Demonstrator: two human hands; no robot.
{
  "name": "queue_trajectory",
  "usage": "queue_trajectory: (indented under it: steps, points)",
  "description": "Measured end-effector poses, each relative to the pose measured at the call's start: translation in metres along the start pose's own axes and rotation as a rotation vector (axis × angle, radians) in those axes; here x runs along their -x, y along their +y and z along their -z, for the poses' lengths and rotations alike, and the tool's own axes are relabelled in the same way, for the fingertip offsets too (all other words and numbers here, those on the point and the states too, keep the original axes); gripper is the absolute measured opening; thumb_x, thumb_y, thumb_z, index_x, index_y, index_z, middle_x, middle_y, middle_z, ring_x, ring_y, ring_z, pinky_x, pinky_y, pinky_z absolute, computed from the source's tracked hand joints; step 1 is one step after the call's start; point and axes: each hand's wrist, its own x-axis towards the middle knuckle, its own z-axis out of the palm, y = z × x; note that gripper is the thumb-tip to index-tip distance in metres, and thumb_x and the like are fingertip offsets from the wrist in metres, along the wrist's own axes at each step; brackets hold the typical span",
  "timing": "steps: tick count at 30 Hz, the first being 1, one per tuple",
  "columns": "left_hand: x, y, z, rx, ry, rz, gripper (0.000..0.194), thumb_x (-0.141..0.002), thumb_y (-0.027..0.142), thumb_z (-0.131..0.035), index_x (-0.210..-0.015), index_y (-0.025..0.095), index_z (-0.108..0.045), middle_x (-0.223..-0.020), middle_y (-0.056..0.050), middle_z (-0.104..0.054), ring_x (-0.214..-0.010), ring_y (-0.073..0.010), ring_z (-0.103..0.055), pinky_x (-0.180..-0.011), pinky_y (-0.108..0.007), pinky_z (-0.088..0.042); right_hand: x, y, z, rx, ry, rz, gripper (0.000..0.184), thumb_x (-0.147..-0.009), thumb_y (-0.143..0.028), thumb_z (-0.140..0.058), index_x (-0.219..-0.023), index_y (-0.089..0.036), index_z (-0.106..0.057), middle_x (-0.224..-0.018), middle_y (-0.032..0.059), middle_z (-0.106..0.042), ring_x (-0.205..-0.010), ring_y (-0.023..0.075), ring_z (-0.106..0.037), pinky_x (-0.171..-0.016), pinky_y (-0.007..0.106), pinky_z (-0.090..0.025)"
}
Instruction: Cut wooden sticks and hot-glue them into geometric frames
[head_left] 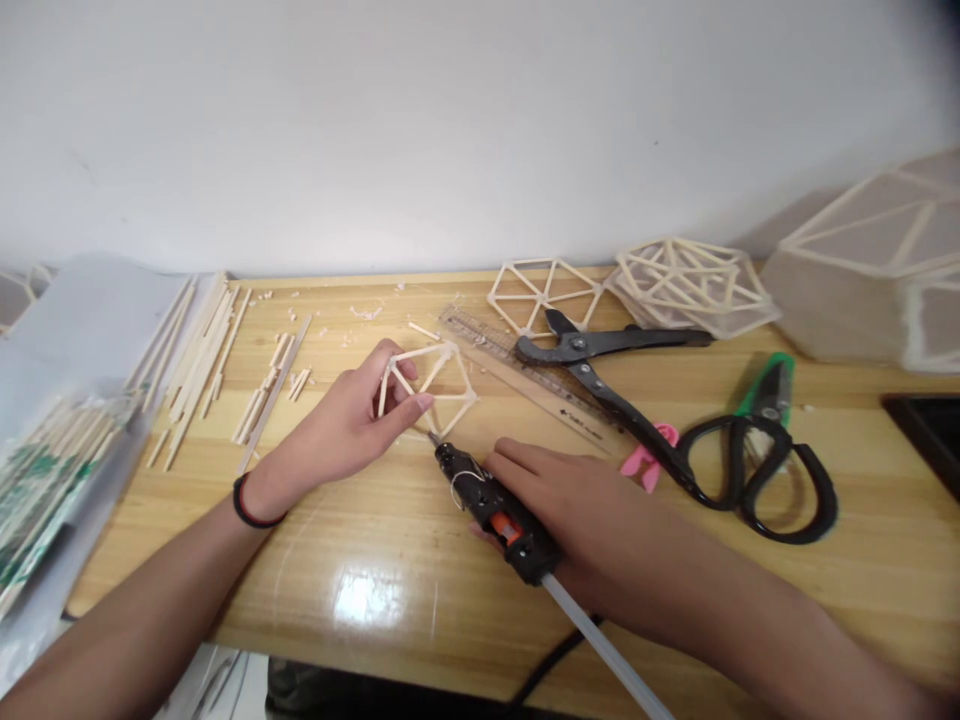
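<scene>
My left hand (360,415) pinches a small frame of pale wooden sticks (439,385) between thumb and fingers, holding it over the table. The frame's sticks meet at whitish glued joints. My right hand (570,500) is wrapped round a black glue gun (495,510) with an orange part in its side. A translucent glue stick (600,640) sticks out of the gun's back end. The gun's nozzle is at the frame's near lower edge, close to my left thumb; whether it touches cannot be made out.
Loose sticks (199,350) and short cut pieces (262,400) lie left, beside a bag of sticks (52,480). A clear ruler (525,365), black pliers (600,350), scissors (772,460) and a pink clip (649,458) lie right. Stick frames (544,300) stand along the back wall.
</scene>
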Motion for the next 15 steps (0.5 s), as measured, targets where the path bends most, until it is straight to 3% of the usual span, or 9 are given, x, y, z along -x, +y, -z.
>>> queue_trajectory:
  steps: [15]
  points:
    - [0.0000,0.0011,-0.0002,-0.013,0.003,-0.002,0.024,-0.095,0.043,-0.059,-0.099,0.022,-0.048,-0.069,0.006,-0.052,-0.057,-0.0105,-0.046,-0.054,-0.023,-0.036,-0.0008,-0.0005,0.0006,-0.002,0.004,0.001,0.031,-0.077,-0.003,-0.057,-0.104,-0.019,-0.060,-0.099,0.0066,-0.067,-0.082,0.0231,-0.067,-0.069,0.032,-0.045]
